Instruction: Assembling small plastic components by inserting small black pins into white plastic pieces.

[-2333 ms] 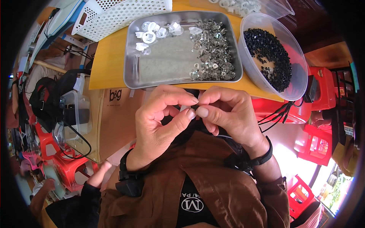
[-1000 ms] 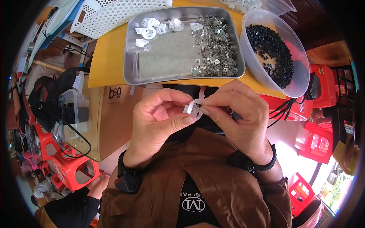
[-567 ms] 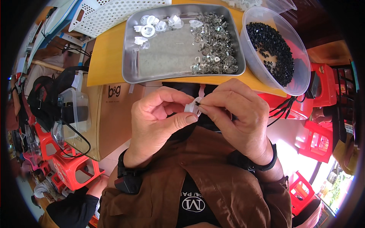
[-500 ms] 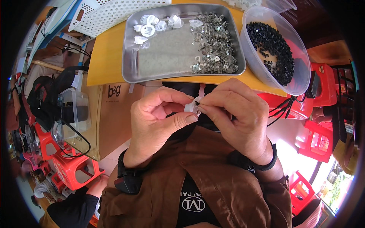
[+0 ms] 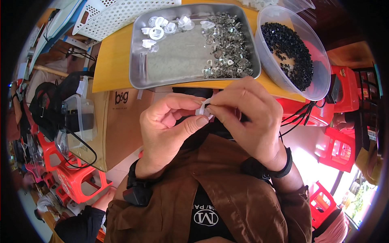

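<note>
In front of my body, my left hand (image 5: 160, 129) is closed in a pinch on a small white plastic round part (image 5: 200, 110), thumb below and index finger above. My right hand (image 5: 253, 117) meets it from the other side. Its thumb and index finger press together on a tiny black piece (image 5: 208, 105) at the part's opening; the fingertips hide most of that piece. Just beyond my hands lies a metal tray (image 5: 174, 60). Similar white round parts (image 5: 157, 33) sit at its far left, and a heap of small clear and greyish parts (image 5: 233, 48) fills its right side.
Right of the tray, a clear plastic tub (image 5: 321, 60) holds many tiny black pieces (image 5: 298, 52). A white perforated basket (image 5: 117, 18) stands back left on the yellow table (image 5: 113, 56). A cardboard box (image 5: 121, 133) and red stools (image 5: 77, 178) are at left. Black cables (image 5: 302, 113) hang at right.
My right fingertips have moved slightly left and up against the white part, covering more of the black piece. The white part has tilted a little in my left hand.
</note>
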`<state>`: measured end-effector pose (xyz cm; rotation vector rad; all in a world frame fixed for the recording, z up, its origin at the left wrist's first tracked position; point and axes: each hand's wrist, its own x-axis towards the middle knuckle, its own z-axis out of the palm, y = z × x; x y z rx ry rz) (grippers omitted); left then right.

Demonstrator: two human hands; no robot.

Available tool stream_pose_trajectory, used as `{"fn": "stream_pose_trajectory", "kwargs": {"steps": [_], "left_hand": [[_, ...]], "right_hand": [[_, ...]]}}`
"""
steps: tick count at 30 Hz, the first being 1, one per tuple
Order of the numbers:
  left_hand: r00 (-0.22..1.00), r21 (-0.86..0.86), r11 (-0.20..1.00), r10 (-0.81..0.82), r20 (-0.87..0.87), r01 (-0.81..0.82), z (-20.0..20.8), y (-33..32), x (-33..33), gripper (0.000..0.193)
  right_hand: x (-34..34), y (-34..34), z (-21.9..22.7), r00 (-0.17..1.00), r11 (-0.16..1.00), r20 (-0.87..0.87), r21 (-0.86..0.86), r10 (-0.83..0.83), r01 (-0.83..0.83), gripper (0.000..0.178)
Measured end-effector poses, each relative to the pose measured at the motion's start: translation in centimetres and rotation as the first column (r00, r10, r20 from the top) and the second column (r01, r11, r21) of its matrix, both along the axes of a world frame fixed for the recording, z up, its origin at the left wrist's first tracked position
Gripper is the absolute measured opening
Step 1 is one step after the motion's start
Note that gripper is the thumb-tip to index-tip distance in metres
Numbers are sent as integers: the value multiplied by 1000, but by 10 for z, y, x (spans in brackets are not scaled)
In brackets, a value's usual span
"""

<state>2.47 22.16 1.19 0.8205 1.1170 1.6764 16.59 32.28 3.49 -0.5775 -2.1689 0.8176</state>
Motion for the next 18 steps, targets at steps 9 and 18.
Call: {"fn": "stream_pose_trajectory", "kwargs": {"steps": [9,18], "left_hand": [[991,7,997,81,107,-82,4,1,4,25],[999,70,997,40,-37,-37,2,5,6,17]], "right_hand": [[2,-2,-7,991,676,-136,-730,-3,-98,29],[-1,-8,-12,981,718,-188,-690,-53,-93,14]]}}
